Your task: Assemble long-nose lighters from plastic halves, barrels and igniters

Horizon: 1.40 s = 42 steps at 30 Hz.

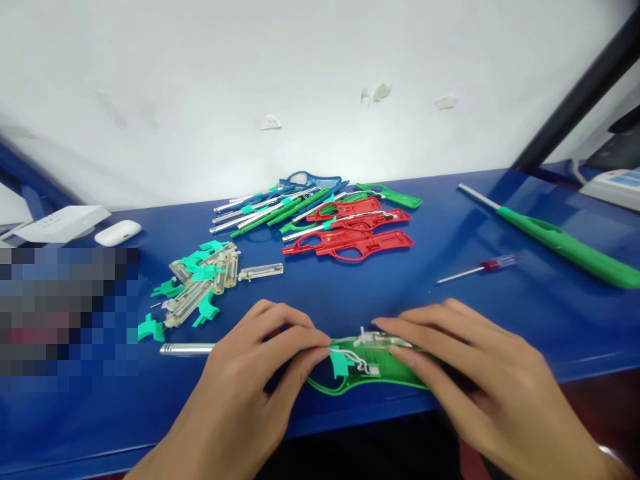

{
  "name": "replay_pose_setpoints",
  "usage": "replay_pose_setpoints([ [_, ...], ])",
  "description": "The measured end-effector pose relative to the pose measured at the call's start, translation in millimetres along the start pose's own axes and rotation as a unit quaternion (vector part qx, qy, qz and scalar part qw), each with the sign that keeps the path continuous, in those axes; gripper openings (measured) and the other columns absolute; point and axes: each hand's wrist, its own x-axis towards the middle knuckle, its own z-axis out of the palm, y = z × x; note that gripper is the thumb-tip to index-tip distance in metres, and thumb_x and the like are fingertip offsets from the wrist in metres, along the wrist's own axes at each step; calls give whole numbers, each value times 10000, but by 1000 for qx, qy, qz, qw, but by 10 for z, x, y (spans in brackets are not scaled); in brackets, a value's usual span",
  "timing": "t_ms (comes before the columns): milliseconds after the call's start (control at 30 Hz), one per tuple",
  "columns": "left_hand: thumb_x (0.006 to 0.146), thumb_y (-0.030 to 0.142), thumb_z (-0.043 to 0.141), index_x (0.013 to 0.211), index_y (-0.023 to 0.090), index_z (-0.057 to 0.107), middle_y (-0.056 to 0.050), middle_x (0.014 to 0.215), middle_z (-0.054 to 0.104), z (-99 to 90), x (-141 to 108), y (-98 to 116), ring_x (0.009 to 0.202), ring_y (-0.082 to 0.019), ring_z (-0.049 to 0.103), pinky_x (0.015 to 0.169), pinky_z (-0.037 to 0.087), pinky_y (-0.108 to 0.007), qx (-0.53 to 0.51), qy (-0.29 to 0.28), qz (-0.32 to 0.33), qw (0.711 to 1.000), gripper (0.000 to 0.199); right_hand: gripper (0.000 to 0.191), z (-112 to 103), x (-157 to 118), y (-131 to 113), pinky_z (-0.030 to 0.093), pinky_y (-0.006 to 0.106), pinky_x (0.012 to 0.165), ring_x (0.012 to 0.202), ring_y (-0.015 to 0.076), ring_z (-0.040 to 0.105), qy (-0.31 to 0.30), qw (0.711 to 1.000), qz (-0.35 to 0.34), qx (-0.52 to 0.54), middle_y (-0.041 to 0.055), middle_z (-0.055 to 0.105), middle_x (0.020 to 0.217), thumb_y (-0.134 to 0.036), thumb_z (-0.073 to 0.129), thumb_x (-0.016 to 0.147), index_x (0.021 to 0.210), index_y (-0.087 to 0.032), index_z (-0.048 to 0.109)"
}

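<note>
An opened green lighter half (400, 370) lies near the table's front edge, its inside facing up and its silver tube (186, 349) pointing left. My left hand (265, 367) pinches at its upper rim, thumb and forefinger beside a teal trigger (340, 362) and white wires. My right hand (475, 367) has thumb and forefinger on a clear fuel tank (377, 339), which rests over the upper part of the green shell. A small black part with white wires sits between the trigger and the tank.
Teal triggers and clear tanks (200, 287) are heaped at the left. Behind lie red shells (350, 243) and green and blue ones with silver tubes. A screwdriver (493, 263) and a whole green lighter (565, 247) lie at the right. A white case (118, 233) stands back left.
</note>
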Motion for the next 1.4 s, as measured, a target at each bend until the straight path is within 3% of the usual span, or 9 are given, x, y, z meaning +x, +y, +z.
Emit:
replay_pose_setpoints([
  [267,988,91,666,965,260,722,63,955,716,18,20,28,862,-80,691,797,528,-150,-16,17,-33,999,180,268,-18,-14,1,547,287,825,954,141,679,-4,1000,4,12,-46,751,1141,-208,561,1086,1300,-324,674],
  [467,1040,60,572,1067,244,684,30,1001,694,58,-15,29,871,-130,641,797,505,-256,43,16,35,998,218,246,-59,-29,5,566,279,819,967,133,685,-24,999,-1,27,-39,745,1136,-229,558,1080,1273,-325,677],
  [667,995,-32,556,1162,207,678,-17,1068,682,70,-87,-7,900,-171,608,805,475,-330,96,19,87,991,316,213,-77,-26,3,565,271,795,985,124,682,-40,999,4,36,-36,723,1125,-247,552,1086,1242,-334,668],
  [1100,985,-76,487,1225,210,688,-1,1104,707,59,-103,-28,968,-165,635,912,459,-306,147,21,104,983,424,248,-64,-58,6,547,296,822,1023,141,658,-34,999,3,29,-28,713,1161,-278,552,1094,1309,-337,660],
  [1233,1029,-23,493,1181,214,677,19,1080,712,66,-108,-24,952,-149,639,924,454,-280,123,14,86,989,336,288,-52,-104,-23,502,369,937,1135,193,614,-8,1000,0,12,1,685,1274,-326,587,1088,1370,-324,652],
  [1400,1034,-29,475,1194,199,673,2,1121,703,56,-144,-32,964,-149,630,936,459,-280,114,11,96,989,342,379,-36,-86,-69,407,432,1104,1271,235,539,-24,996,-81,6,1,658,1407,-246,613,1076,1453,-282,618],
])
